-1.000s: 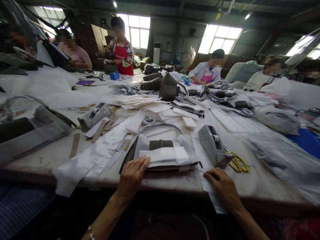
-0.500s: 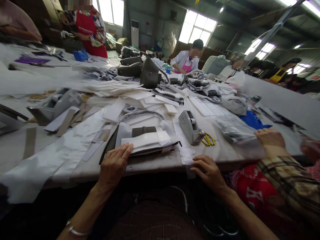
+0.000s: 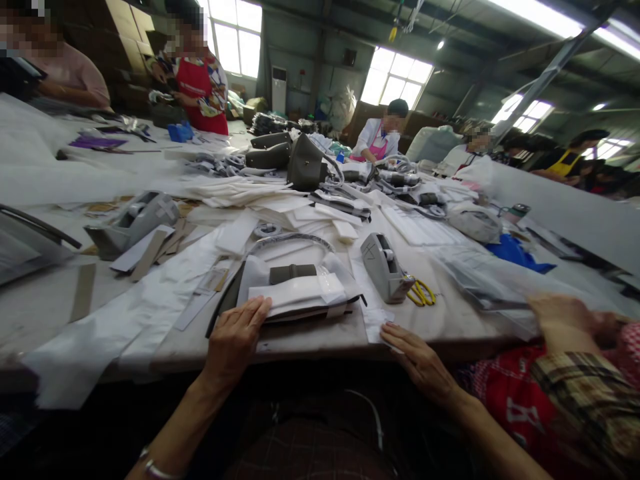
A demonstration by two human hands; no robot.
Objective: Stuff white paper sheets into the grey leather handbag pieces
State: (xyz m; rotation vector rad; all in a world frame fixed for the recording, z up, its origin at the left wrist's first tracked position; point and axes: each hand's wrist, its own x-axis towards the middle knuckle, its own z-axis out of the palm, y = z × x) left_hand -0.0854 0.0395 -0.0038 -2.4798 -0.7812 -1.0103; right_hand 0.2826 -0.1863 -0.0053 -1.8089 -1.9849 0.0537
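Note:
My left hand (image 3: 234,340) lies flat, fingers stretched, on the near left corner of a dark olive handbag (image 3: 293,274) lying on the table and half covered with white wrapping paper (image 3: 300,291). Its grey handle (image 3: 290,239) arches behind. My right hand (image 3: 419,360) rests open at the table's front edge, fingertips on a strip of clear plastic (image 3: 374,319). A grey tape dispenser (image 3: 385,267) and yellow-handled scissors (image 3: 423,293) sit just beyond my right hand.
A co-worker's hand (image 3: 563,313) and plaid sleeve (image 3: 590,400) reach in at the right over clear plastic bags (image 3: 480,280). A second tape dispenser (image 3: 131,221) stands at the left. Wrapped bags, paper stacks and card strips crowd the long table (image 3: 45,300). Other people work at the far side.
The view swung right then settled; a co-worker's hand and sleeve came into sight at the right. My hands stay on the bag corner and the plastic strip.

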